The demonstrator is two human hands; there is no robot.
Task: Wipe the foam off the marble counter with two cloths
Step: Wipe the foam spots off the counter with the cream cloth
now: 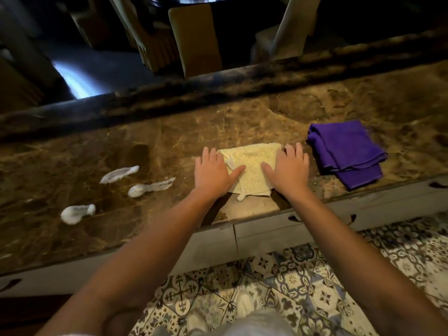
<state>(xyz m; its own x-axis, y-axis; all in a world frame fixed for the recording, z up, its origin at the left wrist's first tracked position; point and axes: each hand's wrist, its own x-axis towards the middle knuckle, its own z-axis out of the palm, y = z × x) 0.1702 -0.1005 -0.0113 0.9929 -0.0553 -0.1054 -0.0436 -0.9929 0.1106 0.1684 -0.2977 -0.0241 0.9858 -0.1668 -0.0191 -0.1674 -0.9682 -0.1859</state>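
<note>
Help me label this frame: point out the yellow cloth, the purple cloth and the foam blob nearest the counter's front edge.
yellow cloth point(252, 163), head view, on its textured middle between the hands.
purple cloth point(344, 147), head view, on its top folded layer.
foam blob point(76, 213), head view, on its centre.

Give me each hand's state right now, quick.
Left hand: open, pressed flat on the left side of the yellow cloth.
Right hand: open, flat on the same cloth's right side, gripping nothing.
</note>
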